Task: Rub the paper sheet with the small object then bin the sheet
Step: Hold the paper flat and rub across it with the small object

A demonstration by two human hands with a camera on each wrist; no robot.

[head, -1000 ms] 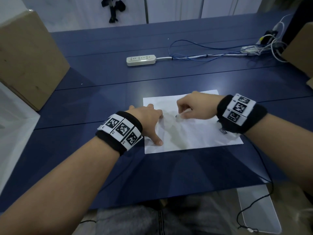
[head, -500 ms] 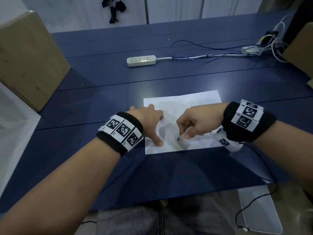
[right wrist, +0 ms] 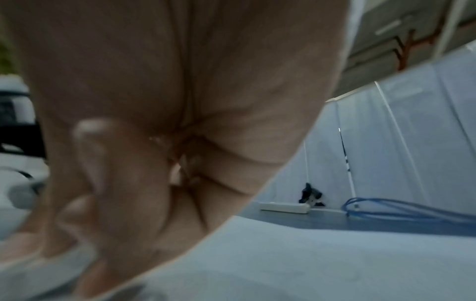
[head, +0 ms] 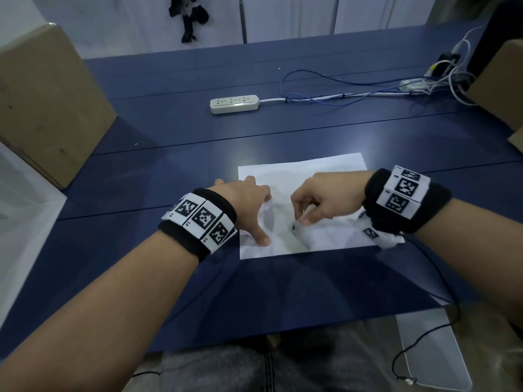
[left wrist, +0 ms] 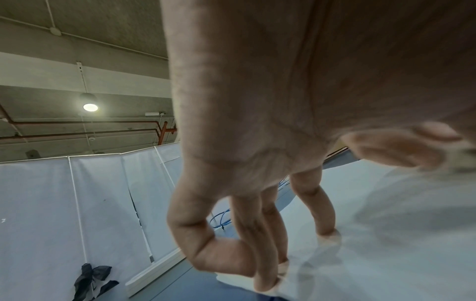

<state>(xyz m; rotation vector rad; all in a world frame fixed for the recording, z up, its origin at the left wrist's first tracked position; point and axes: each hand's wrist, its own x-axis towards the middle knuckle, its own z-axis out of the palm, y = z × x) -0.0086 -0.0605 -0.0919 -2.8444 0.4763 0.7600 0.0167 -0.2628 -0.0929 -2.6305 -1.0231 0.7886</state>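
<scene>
My left hand (head: 246, 202) rests on the left part of the paper sheet (head: 334, 171), fingers (left wrist: 323, 215) spread and straight, their tips pressing the sheet flat against the blue desk (head: 175, 171); my thumb lies near the sheet's near left corner. The left wrist view shows the same thing from below: fingertips planted on the white paper, the little finger bent near the sheet's edge.

My right hand (head: 325, 196) hovers over the middle of the sheet with its fingers (right wrist: 123, 183) curled together, pinching the small object (head: 301, 220), a pale little piece whose dark lower end touches the paper close to the sheet's near edge. In the right wrist view it is blurred and mostly hidden behind my fingers. Grey smudges mark the paper around and between both hands.

The sheet lies flat near the desk's front edge. Farther back on the desk sits a white power strip (head: 234, 103), with blue cables (head: 317, 89) trailing off to the right. A cardboard box (head: 48, 103) stands at the desk's left end.
</scene>
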